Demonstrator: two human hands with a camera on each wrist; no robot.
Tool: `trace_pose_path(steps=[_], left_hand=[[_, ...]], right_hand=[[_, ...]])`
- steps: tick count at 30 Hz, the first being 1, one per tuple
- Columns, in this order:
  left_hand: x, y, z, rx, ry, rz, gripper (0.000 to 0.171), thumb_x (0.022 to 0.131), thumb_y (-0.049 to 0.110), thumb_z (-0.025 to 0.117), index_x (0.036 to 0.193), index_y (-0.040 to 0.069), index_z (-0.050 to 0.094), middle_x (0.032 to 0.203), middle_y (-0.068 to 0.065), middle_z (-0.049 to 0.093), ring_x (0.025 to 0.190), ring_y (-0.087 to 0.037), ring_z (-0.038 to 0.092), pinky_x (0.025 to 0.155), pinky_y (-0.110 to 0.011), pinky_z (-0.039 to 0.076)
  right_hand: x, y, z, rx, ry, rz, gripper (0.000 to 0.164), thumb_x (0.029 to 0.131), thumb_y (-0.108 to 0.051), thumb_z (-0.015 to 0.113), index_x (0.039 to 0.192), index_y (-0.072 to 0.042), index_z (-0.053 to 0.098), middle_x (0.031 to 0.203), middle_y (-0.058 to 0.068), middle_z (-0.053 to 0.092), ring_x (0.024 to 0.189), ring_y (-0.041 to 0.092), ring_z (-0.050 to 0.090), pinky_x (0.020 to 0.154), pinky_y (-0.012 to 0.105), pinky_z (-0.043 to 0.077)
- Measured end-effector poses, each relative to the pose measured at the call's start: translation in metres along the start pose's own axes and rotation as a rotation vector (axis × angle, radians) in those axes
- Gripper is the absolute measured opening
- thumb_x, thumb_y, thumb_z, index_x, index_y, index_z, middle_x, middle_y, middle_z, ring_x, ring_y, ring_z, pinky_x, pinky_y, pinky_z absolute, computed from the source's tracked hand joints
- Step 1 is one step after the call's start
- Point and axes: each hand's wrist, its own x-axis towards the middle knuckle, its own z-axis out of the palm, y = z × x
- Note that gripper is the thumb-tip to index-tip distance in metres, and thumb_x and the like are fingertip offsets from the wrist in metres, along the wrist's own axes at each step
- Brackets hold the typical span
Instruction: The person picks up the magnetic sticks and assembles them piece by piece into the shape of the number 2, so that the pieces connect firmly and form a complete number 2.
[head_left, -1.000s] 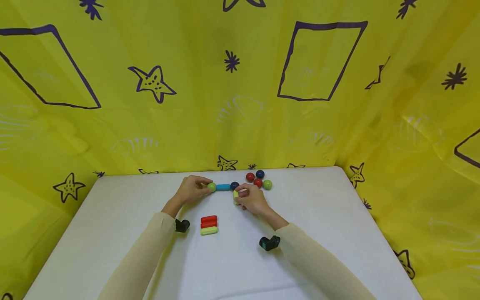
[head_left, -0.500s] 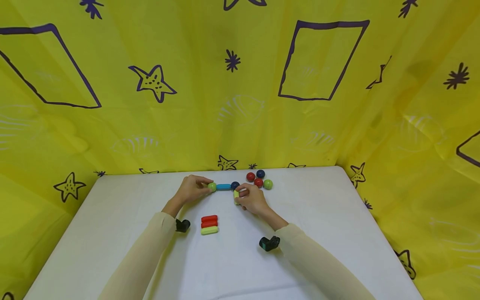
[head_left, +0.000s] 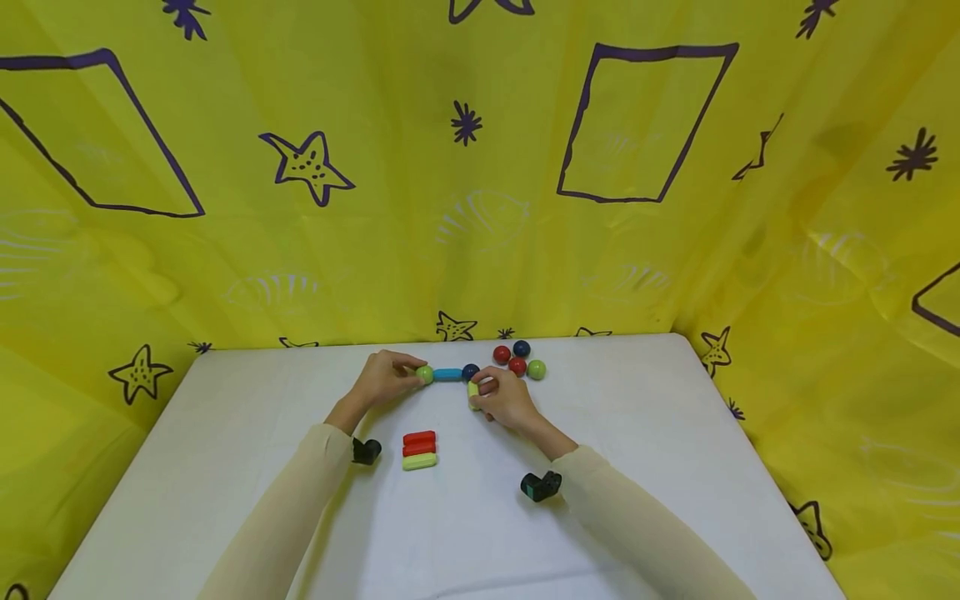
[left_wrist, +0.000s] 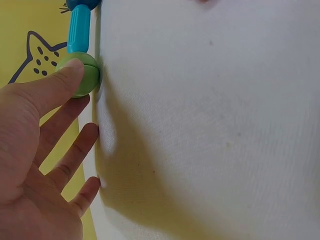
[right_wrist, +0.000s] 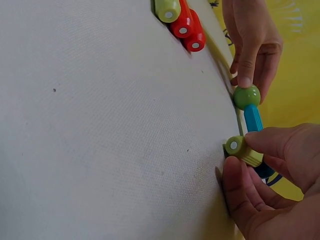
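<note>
My left hand (head_left: 384, 380) pinches a green ball (left_wrist: 89, 75) between thumb and index finger, its other fingers spread beside the tabletop. A blue rod (head_left: 447, 375) runs from that ball to a dark blue ball (head_left: 470, 372), joined in a line. In my right hand (head_left: 506, 398), thumb and fingers pinch a yellow-green magnetic rod (right_wrist: 245, 151), a silvery disc showing on its near end. The rod's far end meets the dark blue ball, which the fingers partly hide in the right wrist view.
Two red rods (head_left: 418, 437) and another yellow-green rod (head_left: 419, 461) lie side by side nearer the front. Beyond my right hand sit several loose balls, among them a red ball (head_left: 501, 354) and a green ball (head_left: 536, 369). A yellow curtain (head_left: 390, 250) hangs behind the white table (head_left: 637, 417).
</note>
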Motion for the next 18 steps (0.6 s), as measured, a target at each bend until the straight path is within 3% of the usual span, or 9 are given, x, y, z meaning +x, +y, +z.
trace_pose_path(steps=[18], left_hand=[[0.0058,0.003,0.0026,0.017,0.003,0.019,0.028,0.088,0.013,0.082,0.116,0.008,0.079,0.111,-0.011,0.076,0.083,-0.021,0.06,0.073,-0.03,0.05]], right_hand=[[0.0045,0.0013,-0.0053,-0.014,-0.003,-0.008,0.026,0.089,-0.003,0.078,0.113,-0.005,0.068,0.094,0.011,0.065,0.059,0.017,0.061,0.053,0.025,0.052]])
